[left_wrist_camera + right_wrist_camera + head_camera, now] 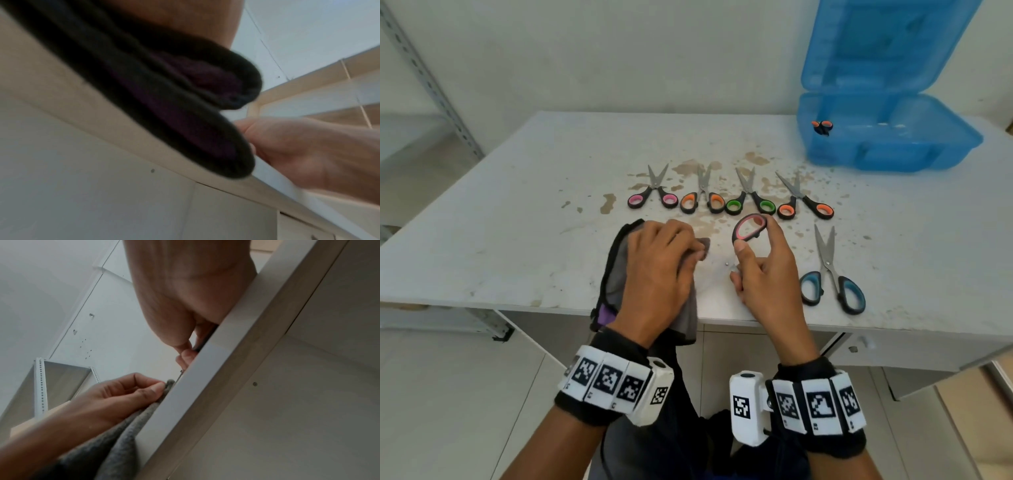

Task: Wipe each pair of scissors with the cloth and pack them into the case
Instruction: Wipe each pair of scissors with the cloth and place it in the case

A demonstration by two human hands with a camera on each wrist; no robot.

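Note:
My right hand (pixel 760 260) pinches a pair of pink-and-black scissors (pixel 738 231) by one handle ring, just above the table's front. Their blades point left toward the grey cloth (pixel 616 270), which my left hand (pixel 667 270) grips and bunches around the blade tips. The blades are blurred and mostly hidden. In the right wrist view the left hand (pixel 123 395) pinches the cloth (pixel 127 434) at the table edge. The open blue case (pixel 941 150) stands at the far right with one orange-handled pair (pixel 822 127) inside.
A row of scissors lies mid-table: pink (pixel 654 195), orange (pixel 702 198), green (pixel 750 202) and orange (pixel 804 202). A blue-handled pair (pixel 832 274) lies right of my right hand. The white table (pixel 500 205) is stained. A metal shelf post (pixel 431 85) stands at the left.

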